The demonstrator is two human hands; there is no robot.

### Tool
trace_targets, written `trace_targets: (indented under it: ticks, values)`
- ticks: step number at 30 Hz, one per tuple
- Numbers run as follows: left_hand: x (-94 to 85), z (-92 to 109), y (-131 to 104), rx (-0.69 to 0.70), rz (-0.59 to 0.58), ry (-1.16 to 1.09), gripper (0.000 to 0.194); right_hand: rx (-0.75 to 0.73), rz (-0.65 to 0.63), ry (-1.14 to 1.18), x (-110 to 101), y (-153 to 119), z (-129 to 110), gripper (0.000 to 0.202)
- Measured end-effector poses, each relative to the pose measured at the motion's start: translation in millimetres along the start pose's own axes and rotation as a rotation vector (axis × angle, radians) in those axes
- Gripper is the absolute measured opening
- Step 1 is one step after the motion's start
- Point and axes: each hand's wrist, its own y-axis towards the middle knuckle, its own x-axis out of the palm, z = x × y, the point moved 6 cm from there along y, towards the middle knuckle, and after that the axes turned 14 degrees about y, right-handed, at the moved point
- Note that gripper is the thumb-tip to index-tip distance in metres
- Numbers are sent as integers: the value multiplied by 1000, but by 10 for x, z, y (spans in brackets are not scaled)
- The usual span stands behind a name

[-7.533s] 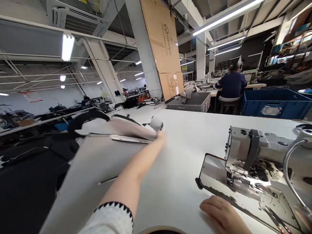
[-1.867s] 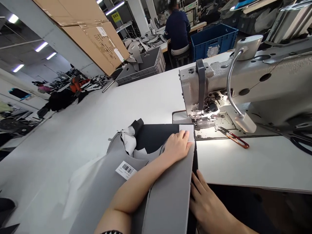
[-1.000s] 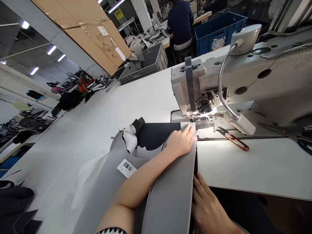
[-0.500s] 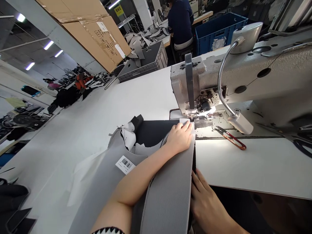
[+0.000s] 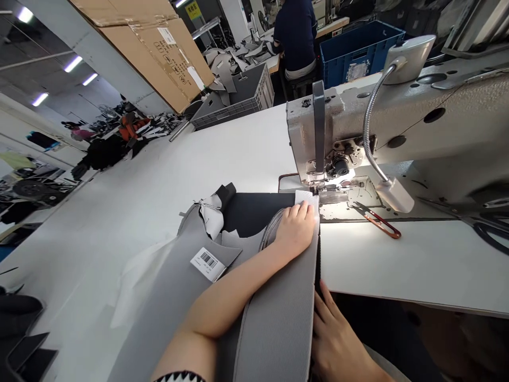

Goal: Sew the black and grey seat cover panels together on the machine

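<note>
Grey ribbed fabric (image 5: pixel 274 323) lies flat on the white counter (image 5: pixel 159 175), its long right edge running straight toward the foot of the sewing machine (image 5: pixel 338 138), likely so that edge can feed in line under the needle. The left hand (image 5: pixel 296 228) rests palm down on the far end of the fabric, fingers together and flat, pinning a small white patch (image 5: pixel 307 198) just in front of the presser foot. The right hand (image 5: pixel 338 339) lies open at the counter's near edge, fingertips touching the fabric's right edge where a dark layer shows beneath, probably to keep the two layers aligned. A black panel (image 5: pixel 250 209) joins the grey piece at the far end, and a barcode label (image 5: pixel 207 262) sits on the grey part to the left. Red-handled thread snips (image 5: pixel 376 220) lie near the needle plate under the lamp (image 5: pixel 393 193).
</note>
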Motion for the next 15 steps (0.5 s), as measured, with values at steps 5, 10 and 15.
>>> trace_targets:
  ticks: [5, 10, 15]
  values:
    - [33, 33, 24, -22, 36, -25, 37, -39, 10, 35, -38, -22, -26, 25]
    - [125, 18, 254, -21, 34, -47, 34, -48, -21, 30, -129, 45, 127, 25]
    - [115, -40, 376, 29, 74, -61, 31, -58, -75, 33, -173, 81, 293, 25]
